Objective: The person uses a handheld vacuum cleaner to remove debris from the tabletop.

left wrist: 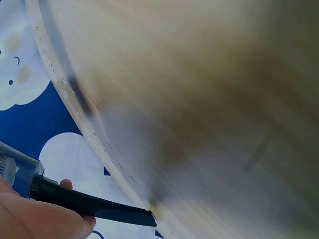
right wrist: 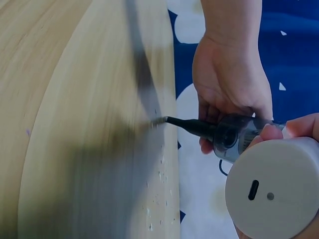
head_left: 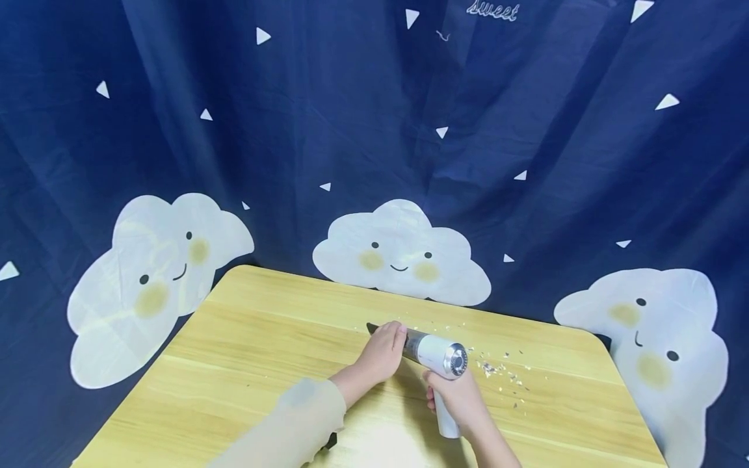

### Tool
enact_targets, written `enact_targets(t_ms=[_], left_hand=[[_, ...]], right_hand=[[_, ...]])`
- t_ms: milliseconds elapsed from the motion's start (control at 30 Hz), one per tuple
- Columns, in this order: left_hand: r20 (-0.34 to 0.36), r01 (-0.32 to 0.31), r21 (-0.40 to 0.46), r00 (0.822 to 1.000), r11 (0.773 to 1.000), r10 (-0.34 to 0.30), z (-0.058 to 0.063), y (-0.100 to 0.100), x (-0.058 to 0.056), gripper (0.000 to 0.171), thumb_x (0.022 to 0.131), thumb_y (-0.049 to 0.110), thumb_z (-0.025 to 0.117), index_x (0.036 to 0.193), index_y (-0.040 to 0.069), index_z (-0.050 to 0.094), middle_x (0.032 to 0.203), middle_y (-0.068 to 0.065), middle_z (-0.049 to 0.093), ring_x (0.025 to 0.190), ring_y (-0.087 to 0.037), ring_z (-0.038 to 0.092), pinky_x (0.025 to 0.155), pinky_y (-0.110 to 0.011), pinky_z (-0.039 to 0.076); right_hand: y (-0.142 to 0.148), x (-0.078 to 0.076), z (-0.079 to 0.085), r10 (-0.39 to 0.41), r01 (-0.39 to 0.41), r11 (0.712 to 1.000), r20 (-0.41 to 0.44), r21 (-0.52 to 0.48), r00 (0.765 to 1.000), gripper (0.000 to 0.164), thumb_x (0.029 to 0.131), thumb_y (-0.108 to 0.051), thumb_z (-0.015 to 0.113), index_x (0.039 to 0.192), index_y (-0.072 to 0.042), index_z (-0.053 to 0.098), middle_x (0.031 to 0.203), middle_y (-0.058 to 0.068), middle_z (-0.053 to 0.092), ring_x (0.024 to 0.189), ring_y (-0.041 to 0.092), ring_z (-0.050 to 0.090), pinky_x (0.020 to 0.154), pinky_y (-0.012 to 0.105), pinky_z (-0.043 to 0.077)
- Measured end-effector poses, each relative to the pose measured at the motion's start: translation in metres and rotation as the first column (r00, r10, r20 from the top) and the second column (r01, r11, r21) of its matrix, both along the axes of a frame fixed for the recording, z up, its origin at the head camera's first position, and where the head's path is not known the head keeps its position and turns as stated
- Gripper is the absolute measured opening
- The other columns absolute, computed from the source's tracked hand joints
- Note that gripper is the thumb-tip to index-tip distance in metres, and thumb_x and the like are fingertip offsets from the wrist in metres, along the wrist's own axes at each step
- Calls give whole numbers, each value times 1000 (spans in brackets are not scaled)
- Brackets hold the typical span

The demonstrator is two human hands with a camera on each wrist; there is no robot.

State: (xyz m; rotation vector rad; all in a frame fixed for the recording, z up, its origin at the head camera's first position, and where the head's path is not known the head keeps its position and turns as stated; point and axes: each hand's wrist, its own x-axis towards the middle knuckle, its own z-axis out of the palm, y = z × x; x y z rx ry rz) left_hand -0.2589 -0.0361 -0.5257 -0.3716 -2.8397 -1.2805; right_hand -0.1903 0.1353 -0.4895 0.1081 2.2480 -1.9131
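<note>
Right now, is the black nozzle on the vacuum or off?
On: the black nozzle joins the clear front of the vacuum.

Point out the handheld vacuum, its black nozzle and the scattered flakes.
Handheld vacuum (head_left: 431,351): head view, on its white barrel.
Black nozzle (left wrist: 102,206): left wrist view, about midway along it.
Scattered flakes (head_left: 487,368): head view, on their densest patch.

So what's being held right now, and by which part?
A handheld vacuum: the right hand grips its white handle, and the left hand holds the black nozzle near the clear section.
</note>
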Motion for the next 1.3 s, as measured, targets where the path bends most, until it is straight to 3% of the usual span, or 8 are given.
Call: enact_targets(t_ms=[200, 433, 767, 1300], left_hand=[[-4, -1, 0, 1000, 1000, 1, 3, -8, 2, 53, 110, 42, 16, 107, 10, 59, 94, 1, 57, 96, -19, 54, 88, -40, 50], [-14, -10, -23, 1000, 1000, 9, 5, -15, 4, 55, 110, 41, 15, 112, 8, 59, 100, 0, 58, 102, -21, 55, 93, -41, 50], [-17, -14, -6, 1000, 1000, 14, 4, -23, 8, 52, 110, 42, 15, 104, 11, 56, 89, 3, 51, 92, -17, 51, 83, -37, 49], [-29, -19, 17, 999, 1000, 19, 6, -5, 17, 53, 110, 43, 14, 103, 12, 56, 90, 4, 51, 93, -17, 51, 85, -37, 49]], right_hand=[[-7, -1, 0, 7, -7, 1000, 4, 3, 1000, 26, 84, -8, 73, 100, 2, 57, 62, 11, 60, 48, 22, 58, 46, 34, 54], [-13, -2, -3, 11, -11, 1000, 19, -17, 1000, 28, 83, -10, 74, 102, 2, 57, 63, 10, 60, 49, 21, 58, 48, 35, 55], [-18, -1, -3, 30, -29, 999, 26, -19, 999, 27, 83, -10, 74, 101, 1, 57, 62, 10, 60, 49, 20, 58, 47, 34, 54], [1, 6, 6, 81, -81, 997, 4, 17, 997, 33, 83, -10, 74, 104, 6, 54, 62, 12, 59, 48, 22, 57, 46, 36, 54]])
